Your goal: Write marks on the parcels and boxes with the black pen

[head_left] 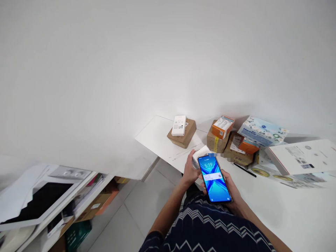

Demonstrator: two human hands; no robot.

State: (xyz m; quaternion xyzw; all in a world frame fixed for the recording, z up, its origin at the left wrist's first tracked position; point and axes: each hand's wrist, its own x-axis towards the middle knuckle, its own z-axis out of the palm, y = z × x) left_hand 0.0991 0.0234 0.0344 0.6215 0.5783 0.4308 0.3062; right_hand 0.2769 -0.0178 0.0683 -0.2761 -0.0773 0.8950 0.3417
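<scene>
A smartphone (214,187) with a lit blue lock screen showing 5:19 is held upright in front of my body. My right hand (231,183) wraps round it from the right, fingertips showing at its left edge. Behind the phone's upper left corner, my left hand (190,168) grips a small white box-like object (201,153). The phone covers part of that white object, so its full shape is hidden. A black pen-like stick (244,170) lies on the white table (273,206) to the right of the phone.
A white box (179,125) rests on a brown carton (190,131) at the table's far end. To the right stand an orange box (223,126), a blue-white Manhua box (262,131) and a large white box (304,156). Loaded shelves (86,199) stand at lower left.
</scene>
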